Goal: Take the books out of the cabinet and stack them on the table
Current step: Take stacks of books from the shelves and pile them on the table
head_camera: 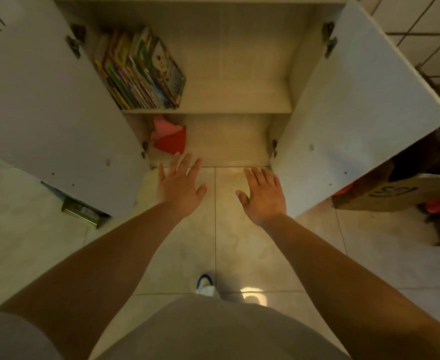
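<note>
- A pale tiled floor [239,229] runs up to a cabinet [239,61] whose two white doors [369,100] stand swung wide.
- The books [141,71] lean together at the left end of its upper shelf [226,100].
- Red and pink folded things [169,136] lie in the compartment below.
- A cardboard box [400,193] sits right of the doors.
- The left hand [180,183] and right hand [263,193] hover before the cabinet, fingers spread, holding nothing.

two hands [180,187], two cabinet doors [55,105], one shelf [237,100]
</note>
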